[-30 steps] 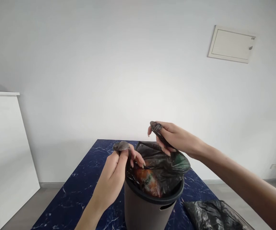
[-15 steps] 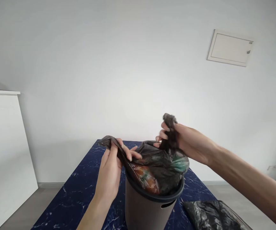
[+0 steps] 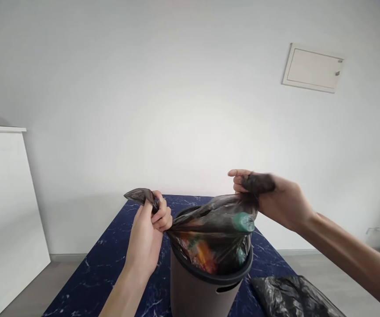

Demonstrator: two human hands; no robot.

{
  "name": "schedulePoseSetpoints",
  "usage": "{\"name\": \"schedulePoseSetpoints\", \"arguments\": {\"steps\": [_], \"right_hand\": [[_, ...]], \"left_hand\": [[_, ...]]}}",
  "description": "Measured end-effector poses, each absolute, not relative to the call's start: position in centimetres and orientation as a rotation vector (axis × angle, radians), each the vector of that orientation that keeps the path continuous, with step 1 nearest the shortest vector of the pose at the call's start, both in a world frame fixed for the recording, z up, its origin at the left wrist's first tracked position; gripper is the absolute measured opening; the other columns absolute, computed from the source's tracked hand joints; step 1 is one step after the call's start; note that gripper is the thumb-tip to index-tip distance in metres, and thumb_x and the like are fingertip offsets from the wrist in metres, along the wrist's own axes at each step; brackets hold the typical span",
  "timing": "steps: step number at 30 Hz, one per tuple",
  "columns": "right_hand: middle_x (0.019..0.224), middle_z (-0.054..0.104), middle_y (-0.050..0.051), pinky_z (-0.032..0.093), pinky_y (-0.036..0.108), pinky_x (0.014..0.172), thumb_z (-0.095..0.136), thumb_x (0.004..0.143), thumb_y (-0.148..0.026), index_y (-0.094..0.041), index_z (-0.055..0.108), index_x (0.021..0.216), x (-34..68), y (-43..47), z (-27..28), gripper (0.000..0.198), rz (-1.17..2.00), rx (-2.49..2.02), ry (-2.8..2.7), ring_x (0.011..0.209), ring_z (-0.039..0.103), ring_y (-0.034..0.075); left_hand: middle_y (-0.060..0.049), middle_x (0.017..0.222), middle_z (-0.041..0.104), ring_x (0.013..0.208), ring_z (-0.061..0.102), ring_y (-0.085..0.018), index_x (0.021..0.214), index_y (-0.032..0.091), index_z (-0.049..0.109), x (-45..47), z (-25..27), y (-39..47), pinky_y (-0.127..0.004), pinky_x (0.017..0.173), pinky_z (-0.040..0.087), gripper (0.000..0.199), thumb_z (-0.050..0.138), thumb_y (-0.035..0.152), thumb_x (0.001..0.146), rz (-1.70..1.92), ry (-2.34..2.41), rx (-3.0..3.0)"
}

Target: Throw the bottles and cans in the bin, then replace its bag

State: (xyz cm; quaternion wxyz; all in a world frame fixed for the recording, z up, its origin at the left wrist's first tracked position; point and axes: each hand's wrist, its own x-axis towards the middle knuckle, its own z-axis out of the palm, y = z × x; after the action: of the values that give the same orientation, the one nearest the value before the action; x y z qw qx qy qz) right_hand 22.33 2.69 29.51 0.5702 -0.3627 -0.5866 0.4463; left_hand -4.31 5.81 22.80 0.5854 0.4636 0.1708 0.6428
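A thin black trash bag (image 3: 223, 233) bulges out of the top of a grey-brown trash can (image 3: 199, 286) with a dark rim. Through the stretched plastic show a green-tinted item and something orange and red; their exact kinds are blurred. My left hand (image 3: 152, 231) is closed in a fist around one gathered corner, whose tip sticks out beyond the thumb. On the other side, my right hand (image 3: 275, 196) grips the opposite bunched end above the rim, its index finger pointing out. Between both hands the plastic is pulled taut.
The can stands on a dark blue marbled table (image 3: 100, 264). A folded black plastic bag (image 3: 295, 295) lies at the table's right front. A white cabinet (image 3: 8, 211) stands at left, and a wall panel (image 3: 313, 68) is up on the right.
My hands have moved apart, the right one outward to the right, the left slightly left. The left fingers have closed around their corner. The bag is now stretched tighter over the can.
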Motion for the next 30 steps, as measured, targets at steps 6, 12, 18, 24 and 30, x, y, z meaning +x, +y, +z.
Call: {"name": "schedulePoseSetpoints", "arguments": {"steps": [6,12,18,24,30], "right_hand": [[0.111,0.071,0.009,0.053,0.044,0.098,0.060,0.101,-0.047,-0.028,0.079,0.110,21.8,1.9,29.8,0.028,0.566,-1.111,-1.960,0.108,0.065,0.028],[0.101,0.075,0.006,0.058,0.043,0.100,0.062,0.103,-0.041,-0.024,0.073,0.093,22.0,2.7,29.6,0.023,1.045,-0.873,-1.391,0.103,0.072,0.025],[0.096,0.077,0.002,0.054,0.044,0.117,0.071,0.092,-0.028,-0.026,0.074,0.094,23.8,4.1,28.7,0.004,1.095,-0.758,-0.955,0.108,0.075,0.024],[0.146,0.072,0.007,0.043,0.060,0.126,0.057,0.086,-0.037,-0.026,0.076,0.127,28.8,4.3,24.1,0.047,1.229,-0.749,-1.105,0.144,0.061,0.035],[0.158,0.063,0.006,0.036,0.063,0.127,0.072,0.080,-0.037,-0.035,0.070,0.140,33.0,3.3,22.0,0.059,1.128,-0.909,-1.363,0.150,0.053,0.039]], "left_hand": [[0.000,0.068,0.062,0.056,0.043,-0.015,0.095,0.023,0.061,-4.4,22.9,4.8,-0.030,0.058,0.035,0.045,0.040,0.058,0.114,1.300,0.601,1.728],[-0.005,0.067,0.067,0.063,0.058,-0.023,0.086,0.025,0.069,-4.7,22.4,5.2,-0.037,0.075,0.047,0.045,0.044,0.051,0.112,1.268,0.747,1.929],[-0.006,0.066,0.066,0.069,0.064,-0.025,0.087,0.024,0.071,-4.7,21.9,5.4,-0.037,0.073,0.048,0.053,0.037,0.056,0.113,1.229,0.838,1.960],[-0.008,0.086,0.080,0.065,0.062,-0.022,0.096,0.024,0.067,-4.6,22.5,5.2,-0.037,0.074,0.050,0.047,0.037,0.056,0.113,1.184,0.786,1.908],[-0.008,0.087,0.081,0.060,0.058,-0.020,0.096,0.024,0.066,-4.7,22.6,5.2,-0.037,0.075,0.050,0.043,0.041,0.055,0.112,1.191,0.768,1.885]]}}
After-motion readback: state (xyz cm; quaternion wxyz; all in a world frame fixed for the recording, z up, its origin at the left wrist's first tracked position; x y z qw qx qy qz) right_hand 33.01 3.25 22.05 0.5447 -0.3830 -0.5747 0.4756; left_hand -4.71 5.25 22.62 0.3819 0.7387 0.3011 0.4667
